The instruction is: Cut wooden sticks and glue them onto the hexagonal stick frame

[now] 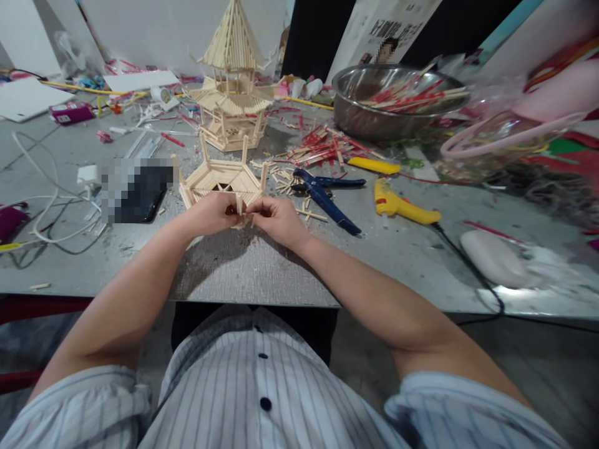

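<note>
Striped shirt (229, 386), fingers (262, 206) at hexagonal stickwork (243, 173)

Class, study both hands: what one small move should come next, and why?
Probably gently steady the near post upright: the left hand and right hand come together beside it at the edge of the stick frame, whose far posts stand upright.

Both hands (248, 215) pinch at the near edge of a hexagonal wooden stick frame (219, 178) on the table (224, 274).
</note>
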`<action>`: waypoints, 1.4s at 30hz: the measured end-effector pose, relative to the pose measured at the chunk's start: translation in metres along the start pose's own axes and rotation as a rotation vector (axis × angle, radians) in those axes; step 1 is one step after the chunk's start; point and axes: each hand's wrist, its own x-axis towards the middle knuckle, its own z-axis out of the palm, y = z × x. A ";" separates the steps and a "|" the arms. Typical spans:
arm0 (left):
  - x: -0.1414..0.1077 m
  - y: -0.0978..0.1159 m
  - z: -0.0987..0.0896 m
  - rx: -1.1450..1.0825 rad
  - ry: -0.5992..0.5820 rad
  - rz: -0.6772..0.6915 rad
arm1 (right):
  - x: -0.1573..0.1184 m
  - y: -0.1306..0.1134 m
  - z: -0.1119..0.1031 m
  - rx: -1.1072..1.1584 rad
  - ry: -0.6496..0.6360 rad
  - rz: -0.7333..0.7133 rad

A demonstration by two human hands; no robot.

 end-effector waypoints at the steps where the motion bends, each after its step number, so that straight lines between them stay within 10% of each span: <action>1: 0.000 0.000 0.000 -0.013 -0.003 -0.001 | 0.000 0.000 0.000 0.000 -0.003 0.003; 42: 0.003 -0.017 -0.001 -0.293 -0.103 0.025 | -0.004 -0.006 0.002 -0.009 -0.007 -0.104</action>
